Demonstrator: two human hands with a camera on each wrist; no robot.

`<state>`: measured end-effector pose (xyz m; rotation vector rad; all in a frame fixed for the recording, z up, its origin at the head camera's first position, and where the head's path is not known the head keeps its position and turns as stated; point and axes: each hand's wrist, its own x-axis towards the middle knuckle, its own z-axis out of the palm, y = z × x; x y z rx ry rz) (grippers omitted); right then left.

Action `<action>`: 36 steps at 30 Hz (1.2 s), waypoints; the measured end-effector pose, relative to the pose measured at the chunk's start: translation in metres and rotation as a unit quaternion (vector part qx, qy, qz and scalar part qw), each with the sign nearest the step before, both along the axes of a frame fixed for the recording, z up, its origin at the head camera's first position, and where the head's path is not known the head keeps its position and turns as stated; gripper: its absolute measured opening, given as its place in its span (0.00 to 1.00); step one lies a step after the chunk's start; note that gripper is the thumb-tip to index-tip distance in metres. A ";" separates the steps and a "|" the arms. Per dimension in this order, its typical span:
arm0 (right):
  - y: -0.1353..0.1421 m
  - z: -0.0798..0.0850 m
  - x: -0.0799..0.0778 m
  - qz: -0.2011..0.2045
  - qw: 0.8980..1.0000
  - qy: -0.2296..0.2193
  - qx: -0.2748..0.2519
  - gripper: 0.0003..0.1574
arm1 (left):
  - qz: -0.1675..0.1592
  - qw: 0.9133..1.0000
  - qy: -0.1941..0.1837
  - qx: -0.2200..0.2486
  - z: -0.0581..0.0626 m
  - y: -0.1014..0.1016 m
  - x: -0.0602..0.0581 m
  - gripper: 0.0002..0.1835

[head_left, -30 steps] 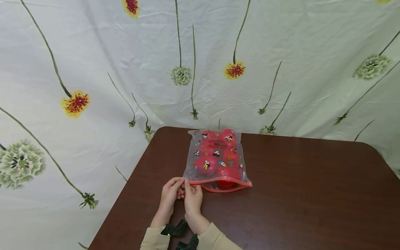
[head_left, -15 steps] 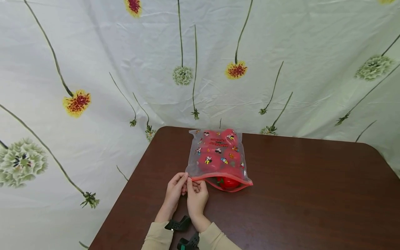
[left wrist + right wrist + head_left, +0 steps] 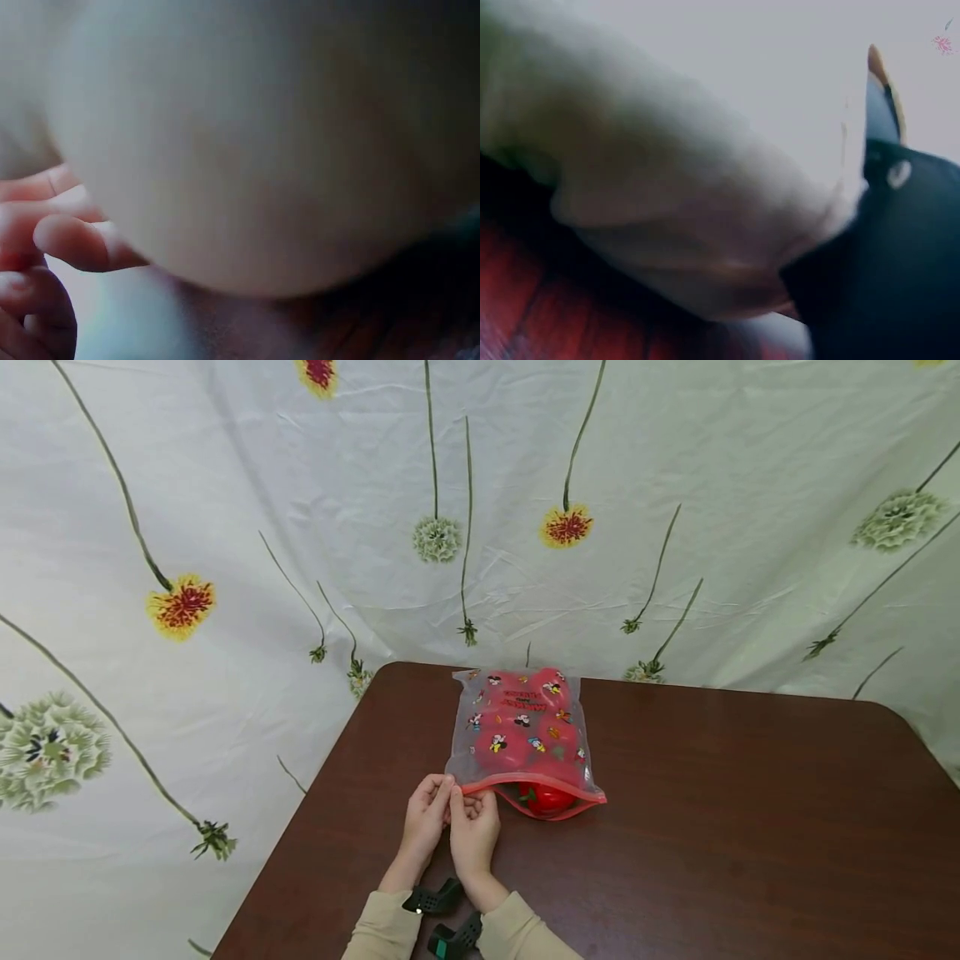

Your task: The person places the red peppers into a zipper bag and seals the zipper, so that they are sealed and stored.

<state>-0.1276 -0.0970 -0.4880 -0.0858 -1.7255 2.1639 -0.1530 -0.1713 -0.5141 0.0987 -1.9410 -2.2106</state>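
Observation:
A clear zip bag (image 3: 467, 739) printed with cartoon figures lies near the table's far edge, its mouth towards me. Rounded red things fill it; at the gaping mouth a red bell pepper (image 3: 551, 799) with a green stem shows. Along the opening runs a red zip strip (image 3: 587, 795). My left hand (image 3: 426, 814) pinches the strip's left corner between thumb and finger. Right beside it, my right hand (image 3: 475, 835) pinches the same strip, thumb on top. In the left wrist view, curled fingers (image 3: 75, 240) show at the left; blurred skin covers most of it.
The dark brown table (image 3: 720, 810) stretches away to the right of the bag. Behind it hangs a white cloth (image 3: 510, 460) with printed flowers. Black straps (image 3: 455, 937) circle both wrists, close together. The right wrist view is mostly blurred sleeve (image 3: 705, 187).
Both hands have shifted slightly right and away from me with the bag's corner. The mouth gapes wider and more of the bell pepper shows. Over the last half second little has moved.

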 end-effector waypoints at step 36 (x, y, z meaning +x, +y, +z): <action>0.013 -0.002 -0.009 0.082 0.995 0.038 0.049 0.10 | -0.001 0.998 0.057 0.038 -0.002 0.003 0.003 0.11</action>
